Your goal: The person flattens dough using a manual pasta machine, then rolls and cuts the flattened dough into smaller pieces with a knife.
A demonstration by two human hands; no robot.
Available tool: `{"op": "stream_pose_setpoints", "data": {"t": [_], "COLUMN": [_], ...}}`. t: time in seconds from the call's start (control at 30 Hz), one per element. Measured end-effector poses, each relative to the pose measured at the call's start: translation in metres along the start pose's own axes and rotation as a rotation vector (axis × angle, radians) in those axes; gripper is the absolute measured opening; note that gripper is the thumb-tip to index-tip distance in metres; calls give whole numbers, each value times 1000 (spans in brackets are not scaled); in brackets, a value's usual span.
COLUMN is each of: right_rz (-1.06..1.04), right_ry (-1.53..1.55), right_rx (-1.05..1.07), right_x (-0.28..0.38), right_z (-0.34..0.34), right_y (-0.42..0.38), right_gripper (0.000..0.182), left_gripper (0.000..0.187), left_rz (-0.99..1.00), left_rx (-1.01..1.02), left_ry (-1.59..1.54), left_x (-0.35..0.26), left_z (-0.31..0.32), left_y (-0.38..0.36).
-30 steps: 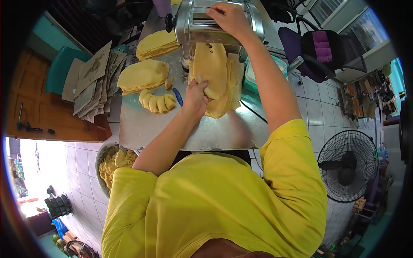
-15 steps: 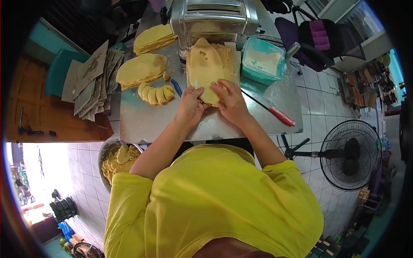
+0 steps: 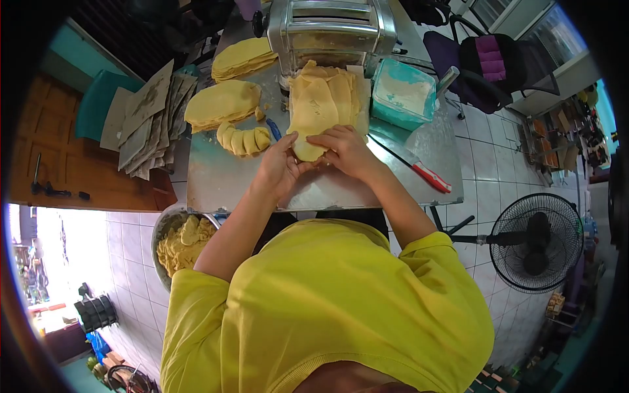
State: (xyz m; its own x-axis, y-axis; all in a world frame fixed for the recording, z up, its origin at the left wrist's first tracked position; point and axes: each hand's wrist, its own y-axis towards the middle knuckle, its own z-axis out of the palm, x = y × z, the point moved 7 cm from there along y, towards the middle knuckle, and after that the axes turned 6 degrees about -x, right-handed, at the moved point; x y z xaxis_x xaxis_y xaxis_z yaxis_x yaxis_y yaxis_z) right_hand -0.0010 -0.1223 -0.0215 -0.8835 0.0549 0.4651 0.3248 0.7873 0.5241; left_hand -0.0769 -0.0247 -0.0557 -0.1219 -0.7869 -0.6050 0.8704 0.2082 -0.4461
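Two bare hands (image 3: 278, 171) (image 3: 348, 152) hold a thin, smooth, round-ended dough sheet (image 3: 312, 122).

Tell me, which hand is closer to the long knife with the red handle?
Right. The right hand is near the blade end of the red-handled knife; the left hand is farther off, beyond the right hand, by the flat yellow dough sheet.

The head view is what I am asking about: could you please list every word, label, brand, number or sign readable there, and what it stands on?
None can be read.
Metal roller machine: no legible lettering.
Top dough sheet: small marks, not readable as text.
Red-handled knife: too small to tell.
Goods on the right-hand shelf: too small and blurred.
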Motion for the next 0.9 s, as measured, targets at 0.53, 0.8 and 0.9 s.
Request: {"op": "stream_pose_setpoints", "data": {"t": [0.53, 0.8, 0.9], "right_rz": [481, 559, 547], "right_ry": [-198, -225, -201], "right_rx": [-319, -270, -266], "right_x": [-74, -80, -82], "right_z": [-11, -2, 0], "right_y": [64, 69, 72], "right_gripper": [21, 23, 22], "left_gripper": [50, 50, 52], "left_rz": [178, 180, 248], "left_rx": [-197, -178, -192], "left_ry": [257, 345, 471], "left_x": [-35, -34, -41], "left_z": [-3, -7, -5], "left_y": [27, 33, 35]}}
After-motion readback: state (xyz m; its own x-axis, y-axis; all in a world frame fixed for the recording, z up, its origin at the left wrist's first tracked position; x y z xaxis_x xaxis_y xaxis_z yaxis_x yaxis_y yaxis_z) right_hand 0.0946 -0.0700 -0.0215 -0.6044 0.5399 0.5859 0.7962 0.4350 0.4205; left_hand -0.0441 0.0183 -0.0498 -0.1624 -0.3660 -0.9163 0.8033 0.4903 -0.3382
